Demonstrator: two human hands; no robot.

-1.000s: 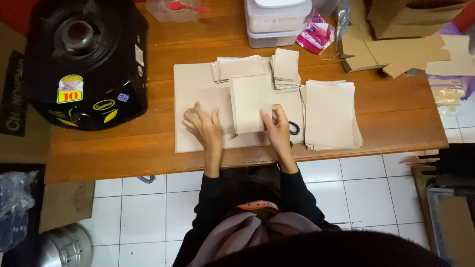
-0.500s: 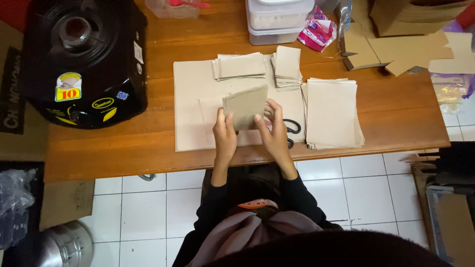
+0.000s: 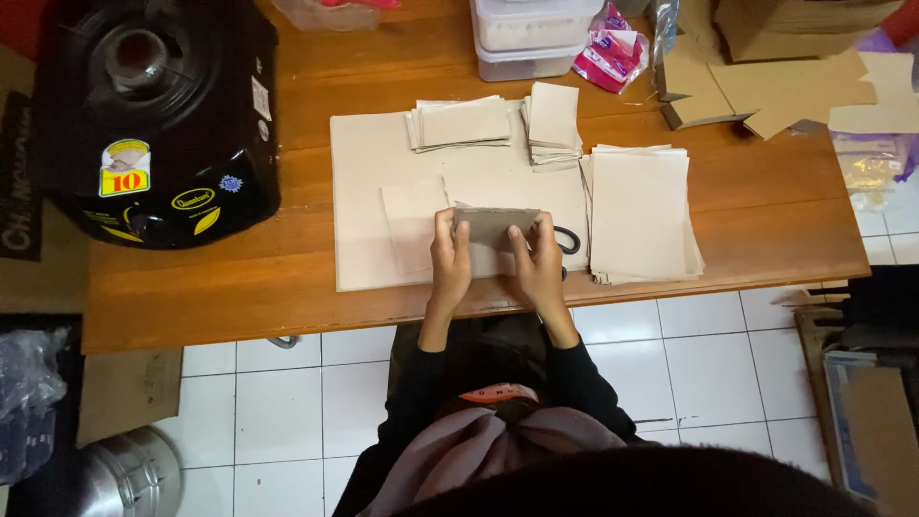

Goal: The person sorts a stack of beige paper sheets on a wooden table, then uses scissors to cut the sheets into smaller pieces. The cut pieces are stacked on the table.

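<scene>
Both my hands hold a small stack of beige paper sheets (image 3: 493,226) on edge, just above a large beige sheet (image 3: 369,182) spread on the wooden table (image 3: 766,220). My left hand (image 3: 450,257) grips the stack's left end and my right hand (image 3: 536,258) grips its right end. A single beige sheet (image 3: 410,225) lies flat to the left of my left hand. Black scissor handles (image 3: 569,242) peek out just right of my right hand.
A tall pile of larger beige sheets (image 3: 639,213) lies to the right. Two smaller piles (image 3: 459,123) (image 3: 553,120) sit further back. A black gas stove (image 3: 144,115) fills the table's left end. Plastic containers (image 3: 522,33) and brown cardboard pieces (image 3: 785,86) line the back.
My left hand left the flat sheet and joined the right on the stack. The stack was lifted, then turned on edge and lowered towards the table.
</scene>
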